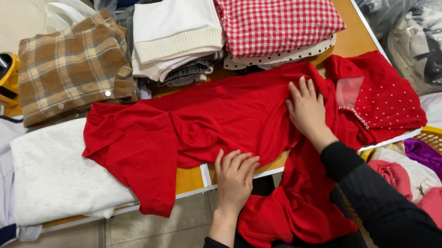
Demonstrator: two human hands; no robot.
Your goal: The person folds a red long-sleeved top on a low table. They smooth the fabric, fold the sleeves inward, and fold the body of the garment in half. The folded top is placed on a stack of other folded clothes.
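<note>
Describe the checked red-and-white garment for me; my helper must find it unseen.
Start at the long wooden folding table strewn with clothes. Along its far edge sit three folded stacks; take the right-hand one. The red-and-white gingham cloth tops it, the only checked red piece, beside a plain cream knit sweater.

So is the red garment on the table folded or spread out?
Spread out: the red garment lies open across the table, part hanging over the front edge, both hands flat on it.

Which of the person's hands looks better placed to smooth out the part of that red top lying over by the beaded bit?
Probably the right hand: it lies flat on the red top, close beside the beaded part. The left hand rests at the table's near edge, farther away.
</note>
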